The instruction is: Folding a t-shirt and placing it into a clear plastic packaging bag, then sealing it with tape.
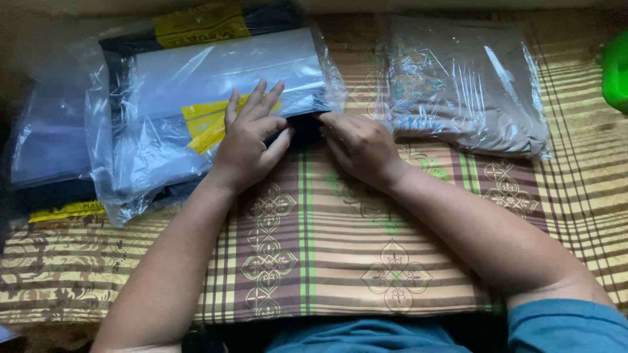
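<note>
A clear plastic bag (pixel 222 78) with a dark folded garment and a yellow label lies at the upper left of a patterned cloth surface. My left hand (pixel 252 140) rests flat on its near edge, fingers spread over the yellow label. My right hand (pixel 360 147) pinches the dark cloth (pixel 304 127) that sticks out at the bag's open corner. Both hands meet at that corner.
A second clear bag (pixel 464 85) with a brown garment lies at the upper right. More bagged dark items (pixel 52 140) are stacked at the far left. A green object (pixel 616 68) shows at the right edge. The striped cloth (pixel 340 242) covers the surface in front of me.
</note>
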